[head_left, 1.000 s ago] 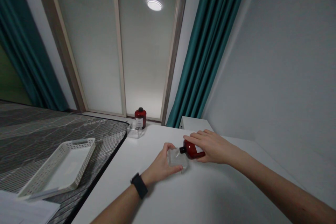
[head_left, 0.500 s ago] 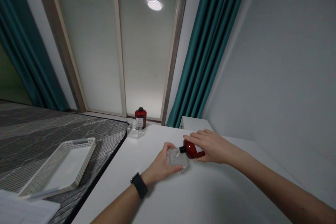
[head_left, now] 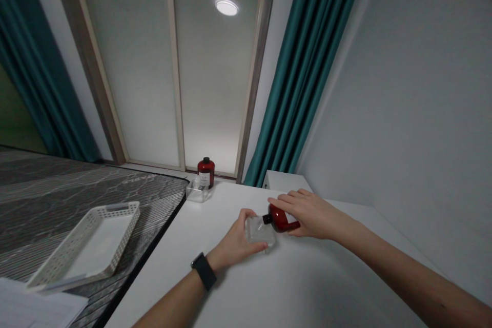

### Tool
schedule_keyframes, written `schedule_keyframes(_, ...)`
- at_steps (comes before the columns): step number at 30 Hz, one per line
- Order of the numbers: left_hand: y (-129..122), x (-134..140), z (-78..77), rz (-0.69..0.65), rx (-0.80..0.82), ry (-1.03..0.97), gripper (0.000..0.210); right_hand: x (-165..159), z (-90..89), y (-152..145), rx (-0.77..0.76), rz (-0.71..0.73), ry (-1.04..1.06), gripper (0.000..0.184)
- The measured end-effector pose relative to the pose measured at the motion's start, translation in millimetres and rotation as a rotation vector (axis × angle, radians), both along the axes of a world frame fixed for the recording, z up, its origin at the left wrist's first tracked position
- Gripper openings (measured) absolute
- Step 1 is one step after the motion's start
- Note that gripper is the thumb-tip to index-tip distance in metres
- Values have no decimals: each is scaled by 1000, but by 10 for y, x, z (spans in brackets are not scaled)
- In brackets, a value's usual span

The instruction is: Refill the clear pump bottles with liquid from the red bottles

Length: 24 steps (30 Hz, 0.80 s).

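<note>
From the plastic container (head_left: pixel 258 232) on the table (head_left: pixel 238 297), the left hand (head_left: pixel 236 241) is at its left side, the right hand (head_left: pixel 309 212) and held bottle (head_left: pixel 278 219) at its right, the standing bottle (head_left: pixel 206 167) and small box (head_left: pixel 195 195) behind it leftward, the basket (head_left: pixel 123 244) and papers (head_left: pixel 40 305) well to its left.

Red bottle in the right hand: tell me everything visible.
The red bottle is glossy, plastic or glass, with a black end and a white label partly covered. Tipped sideways, its black end points at the clear container in the left hand; contact there is unclear. The right hand grips its body. Whether it is capped can't be told.
</note>
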<state>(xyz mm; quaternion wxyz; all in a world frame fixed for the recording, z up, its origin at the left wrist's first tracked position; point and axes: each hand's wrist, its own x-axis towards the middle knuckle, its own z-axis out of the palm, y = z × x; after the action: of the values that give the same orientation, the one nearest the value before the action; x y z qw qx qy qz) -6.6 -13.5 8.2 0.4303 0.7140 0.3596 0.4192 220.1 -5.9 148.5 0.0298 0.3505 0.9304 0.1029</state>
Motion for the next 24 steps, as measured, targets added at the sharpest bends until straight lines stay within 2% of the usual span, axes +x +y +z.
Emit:
schedule_keyframes(16,9,4,-19,-10,-8,-14,58,2,3,15,32,38,-1,66)
schedule_keyframes(24,-11,8,36,-11,-2,-13,58,7,-15,25,53,50,-7,65)
